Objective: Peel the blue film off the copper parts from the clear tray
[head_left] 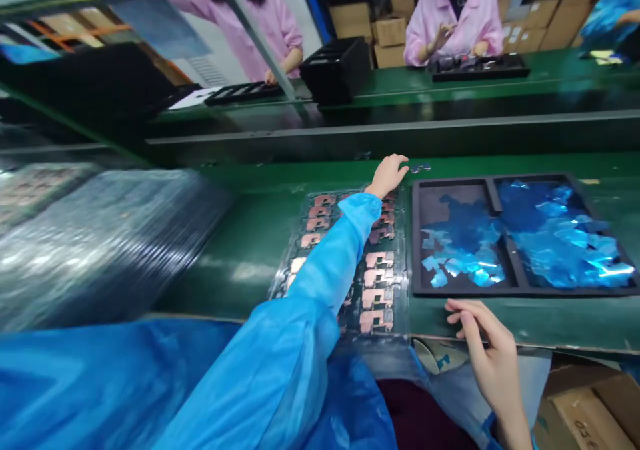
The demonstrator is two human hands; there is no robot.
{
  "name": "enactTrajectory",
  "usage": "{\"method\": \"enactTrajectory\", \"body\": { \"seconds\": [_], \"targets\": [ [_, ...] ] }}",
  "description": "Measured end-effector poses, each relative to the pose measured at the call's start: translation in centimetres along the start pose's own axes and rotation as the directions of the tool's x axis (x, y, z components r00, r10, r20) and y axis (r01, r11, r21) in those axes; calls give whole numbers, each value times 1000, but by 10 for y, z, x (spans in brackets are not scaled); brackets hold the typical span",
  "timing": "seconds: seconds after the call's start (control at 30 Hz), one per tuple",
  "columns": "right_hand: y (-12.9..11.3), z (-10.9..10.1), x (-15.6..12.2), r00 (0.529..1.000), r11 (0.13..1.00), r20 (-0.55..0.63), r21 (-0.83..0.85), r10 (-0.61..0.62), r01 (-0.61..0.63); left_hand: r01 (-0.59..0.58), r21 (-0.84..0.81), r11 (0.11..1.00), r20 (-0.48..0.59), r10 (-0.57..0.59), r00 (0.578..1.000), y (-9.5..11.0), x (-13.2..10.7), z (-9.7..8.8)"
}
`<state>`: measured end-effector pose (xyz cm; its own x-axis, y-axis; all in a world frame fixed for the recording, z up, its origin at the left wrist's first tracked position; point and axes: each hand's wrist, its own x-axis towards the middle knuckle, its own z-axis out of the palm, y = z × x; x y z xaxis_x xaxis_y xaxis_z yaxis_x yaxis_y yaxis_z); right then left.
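My left hand (389, 173) reaches far across the green conveyor table (240, 250), fingers curled down at the far edge of a clear plastic tray (381, 283) of copper-coloured flat parts. Just beyond its fingertips lies a small dark piece (420, 168); whether the fingers touch it I cannot tell. My left arm in a blue sleeve covers the tray's middle. My right hand (487, 350) rests at the table's near edge, fingers loosely spread and holding nothing, just below a black two-compartment tray (495, 197) filled with shiny blue film pieces (550, 237).
A blurred stack of clear trays (100, 243) lies on the left. Across a raised green shelf, two people in pink coats work at black trays (480, 67); a black bin (337, 70) stands between them. Cardboard boxes (590, 403) sit at lower right.
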<state>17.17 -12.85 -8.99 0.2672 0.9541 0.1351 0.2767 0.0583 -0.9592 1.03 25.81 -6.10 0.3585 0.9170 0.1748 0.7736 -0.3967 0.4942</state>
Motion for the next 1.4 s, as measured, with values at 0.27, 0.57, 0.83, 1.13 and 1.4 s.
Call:
{"method": "enactTrajectory", "body": {
  "seconds": [0.27, 0.57, 0.83, 1.13, 1.4],
  "targets": [
    [6, -7, 0, 999, 1000, -47, 14, 14, -13, 72, -213, 974, -5, -75, 997, 18, 25, 12],
    [-34, 15, 56, 980, 974, -194, 212, -35, 77, 242, -657, 714, 293, -54, 955, 101, -185, -61],
    [-47, 13, 38, 980, 972, -92, 140, -178, 190, 318, -730, 604, 277, -164, 947, 131, -285, -54],
    [-52, 14, 24, 902, 902, -106, -166, -418, 398, 520, -788, 331, 415, -339, 845, 118, -317, -34],
    [-54, 15, 11, 803, 748, -111, -456, -585, 481, 427, -817, 389, 311, -326, 893, 110, -322, -32]
  ]
}}
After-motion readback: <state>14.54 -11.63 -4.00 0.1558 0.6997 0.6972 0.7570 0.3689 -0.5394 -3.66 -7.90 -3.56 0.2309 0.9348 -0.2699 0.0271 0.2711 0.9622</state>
